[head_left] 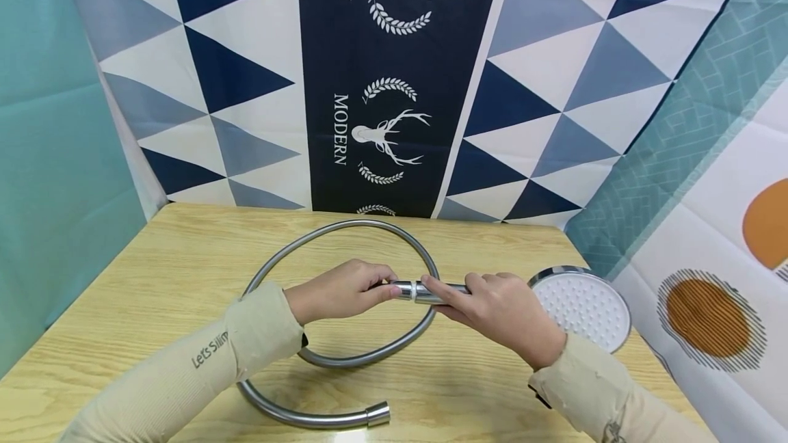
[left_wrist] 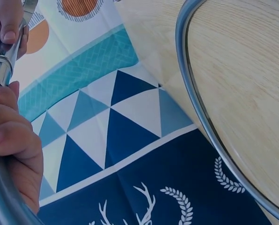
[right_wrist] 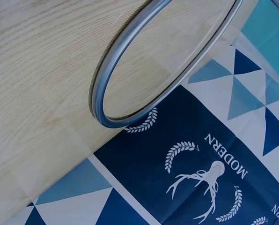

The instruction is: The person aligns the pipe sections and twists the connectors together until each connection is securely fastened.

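Observation:
A silver shower hose point(head_left: 269, 267) loops across the wooden table, and its loose end with a metal fitting point(head_left: 377, 414) lies near the front edge. My left hand point(head_left: 341, 290) grips the hose's other end, right behind the chrome connector point(head_left: 403, 289). From the right, my right hand point(head_left: 501, 310) holds the handle of a shower head point(head_left: 581, 310), index finger stretched along it. Connector and handle meet in line between the hands, with a pale ring at the joint. The round white spray face points up. In the left wrist view, fingers of the left hand point(left_wrist: 13, 140) wrap the hose.
The wooden table point(head_left: 166, 292) runs back to a wall hanging point(head_left: 375, 87) with triangles and deer. Teal cloth point(head_left: 61, 156) hangs at the left, and a patterned sheet point(head_left: 708, 306) stands close to the shower head on the right.

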The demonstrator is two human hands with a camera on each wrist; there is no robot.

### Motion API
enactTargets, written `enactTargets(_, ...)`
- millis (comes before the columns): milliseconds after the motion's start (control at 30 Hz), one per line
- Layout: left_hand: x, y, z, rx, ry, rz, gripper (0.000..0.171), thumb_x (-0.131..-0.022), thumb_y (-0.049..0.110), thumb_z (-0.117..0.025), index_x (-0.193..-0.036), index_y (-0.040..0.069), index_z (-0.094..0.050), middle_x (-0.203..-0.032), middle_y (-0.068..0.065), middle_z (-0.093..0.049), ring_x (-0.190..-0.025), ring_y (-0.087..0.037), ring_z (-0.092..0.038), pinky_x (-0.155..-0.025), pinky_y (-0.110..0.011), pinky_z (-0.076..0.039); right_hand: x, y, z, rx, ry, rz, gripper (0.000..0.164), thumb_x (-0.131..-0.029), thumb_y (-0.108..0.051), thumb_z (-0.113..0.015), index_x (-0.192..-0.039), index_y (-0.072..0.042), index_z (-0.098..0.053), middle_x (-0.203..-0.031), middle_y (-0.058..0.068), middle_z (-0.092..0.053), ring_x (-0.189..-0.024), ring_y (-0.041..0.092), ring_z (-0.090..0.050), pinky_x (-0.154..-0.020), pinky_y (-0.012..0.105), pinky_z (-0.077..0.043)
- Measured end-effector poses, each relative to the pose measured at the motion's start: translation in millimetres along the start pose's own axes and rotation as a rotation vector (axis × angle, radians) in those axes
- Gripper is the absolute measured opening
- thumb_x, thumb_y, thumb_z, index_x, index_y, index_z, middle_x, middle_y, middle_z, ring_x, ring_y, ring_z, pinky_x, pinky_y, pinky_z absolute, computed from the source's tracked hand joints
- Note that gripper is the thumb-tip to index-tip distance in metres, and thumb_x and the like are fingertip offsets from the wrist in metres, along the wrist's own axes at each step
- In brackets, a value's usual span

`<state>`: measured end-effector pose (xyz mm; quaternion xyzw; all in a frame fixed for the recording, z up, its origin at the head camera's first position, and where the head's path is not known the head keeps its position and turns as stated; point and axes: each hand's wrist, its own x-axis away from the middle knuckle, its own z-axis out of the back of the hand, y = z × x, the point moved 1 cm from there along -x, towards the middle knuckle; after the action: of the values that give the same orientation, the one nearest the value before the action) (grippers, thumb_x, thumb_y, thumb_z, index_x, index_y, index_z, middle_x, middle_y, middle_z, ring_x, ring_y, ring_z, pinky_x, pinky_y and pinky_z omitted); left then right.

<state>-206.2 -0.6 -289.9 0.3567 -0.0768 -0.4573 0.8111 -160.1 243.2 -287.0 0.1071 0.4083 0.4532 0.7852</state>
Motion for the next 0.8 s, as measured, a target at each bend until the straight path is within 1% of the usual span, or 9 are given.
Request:
enactTargets(200, 0.9, -1.6, -2.0, -0.054, 0.036, -0.015, 0.018, -0.099, 0.018, -0.056, -0.099, 0.002, -0.063, -0.066, 0.007, -0.043, -0.056, -0.003, -0.037, -0.052, -0.02, -0.034, -0.2, -1.0, 0.7, -0.002, -0.011, -0.014, 0.047, -0.105, -0.042, -0.028, -0.126, -0.018, -0.062, -0.051, -0.001, -0.033, -0.04, 0.005, -0.018, -0.039, 0.017, -0.016)
enactTargets(367, 1.2, -1.4, -2.2, -0.06, 0.042, -0.037, 0.017, -0.098, 0.017, -0.056, -0.098, 0.002, -0.063, -0.065, 0.007, -0.043, -0.055, -0.001, -0.036, -0.052, -0.019, -0.033, -0.5, -1.5, 1.2, -0.012, -0.014, -0.024, 0.046, -0.105, -0.043, -0.029, -0.122, -0.019, -0.065, -0.051, -0.002, -0.034, -0.039, 0.005, -0.019, -0.038, 0.017, -0.017)
enactTargets(500, 1.6, -0.7, -1.4, -0.058, 0.038, -0.042, 0.018, -0.099, 0.017, -0.055, -0.097, 0.001, -0.064, -0.064, 0.008, -0.041, -0.055, -0.002, -0.035, -0.052, -0.019, -0.032, -0.8, -1.7, 1.3, -0.006, -0.006, -0.019, 0.046, -0.105, -0.042, -0.029, -0.122, -0.019, -0.064, -0.051, -0.002, -0.033, -0.04, 0.006, -0.019, -0.038, 0.018, -0.016)
enactTargets(600, 1.6, -0.4, -0.8, -0.051, 0.034, -0.029, 0.021, -0.1, 0.016, -0.052, -0.097, 0.001, -0.066, -0.063, 0.008, -0.039, -0.055, -0.002, -0.033, -0.053, -0.02, -0.032, -1.6, -1.8, 1.4, 0.008, 0.0, -0.008, 0.045, -0.105, -0.041, -0.029, -0.124, -0.019, -0.063, -0.051, -0.002, -0.032, -0.04, 0.006, -0.018, -0.038, 0.018, -0.016)
enactTargets(800, 1.1, 0.3, -0.2, -0.018, 0.041, 0.043, 0.028, -0.102, 0.017, -0.047, -0.094, -0.001, -0.067, -0.059, 0.007, -0.033, -0.053, -0.005, -0.03, -0.053, -0.021, -0.029, -2.8, -2.4, 2.3, 0.026, 0.014, -0.006, 0.045, -0.106, -0.04, -0.028, -0.122, -0.018, -0.064, -0.051, -0.001, -0.034, -0.039, 0.008, -0.022, -0.037, 0.018, -0.018)
